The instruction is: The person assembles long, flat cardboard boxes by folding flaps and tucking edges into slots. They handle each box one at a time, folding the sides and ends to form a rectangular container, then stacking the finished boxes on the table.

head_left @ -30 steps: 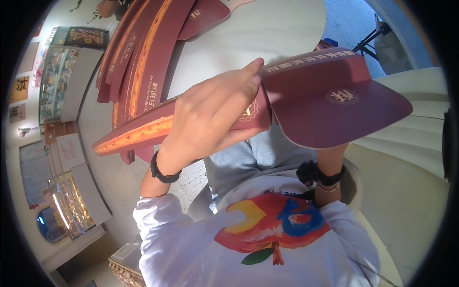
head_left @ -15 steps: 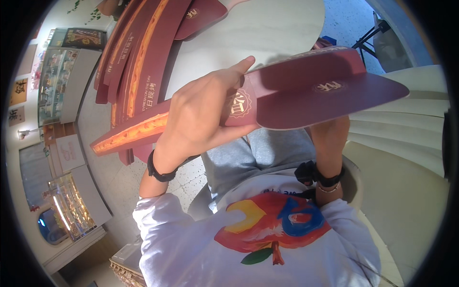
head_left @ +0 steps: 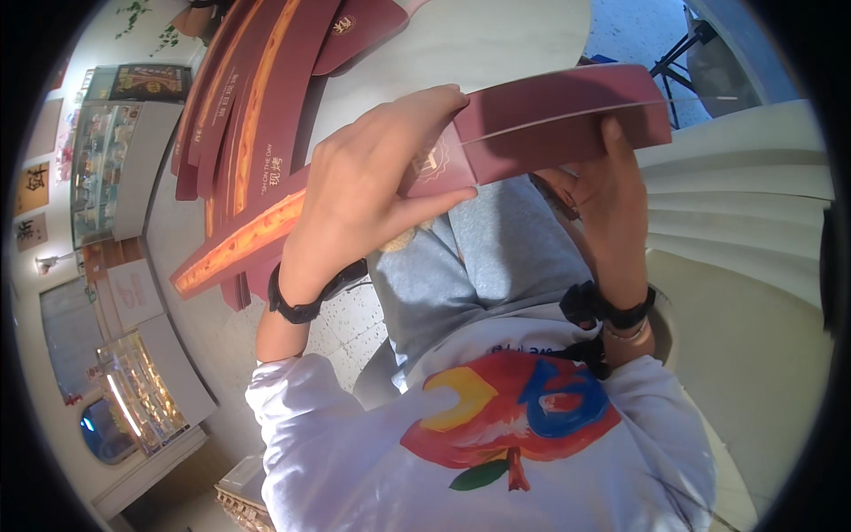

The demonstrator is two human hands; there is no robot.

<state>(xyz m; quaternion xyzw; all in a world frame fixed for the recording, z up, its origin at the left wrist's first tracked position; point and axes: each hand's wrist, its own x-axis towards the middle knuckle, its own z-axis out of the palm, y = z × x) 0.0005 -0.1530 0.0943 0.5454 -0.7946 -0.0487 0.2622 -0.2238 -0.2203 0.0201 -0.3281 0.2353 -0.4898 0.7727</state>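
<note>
I hold a long maroon cardboard box [head_left: 558, 99], tilted across my lap, with a baked-pastry picture along its left part. My left hand [head_left: 350, 191] is wrapped round its middle, thumb on the near edge and fingers over the far side. To the right of that hand the box is open between two side walls. Its thin end flap [head_left: 691, 99] shows almost edge-on between them. My right hand [head_left: 616, 191] grips the near wall, one digit up against it and other fingers below, partly hidden.
Several flat maroon cartons [head_left: 253, 133] with the same picture lie overlapped on a pale round table [head_left: 496, 44], at the far left. To the right is a pale ribbed seat [head_left: 736, 204]. A folding-leg stand [head_left: 687, 53] is beyond. Lit display shelves [head_left: 133, 390] line the left.
The rounded flap, which lay spread toward me, has swung up and is now edge-on. My right hand has risen from beneath the box to its near wall.
</note>
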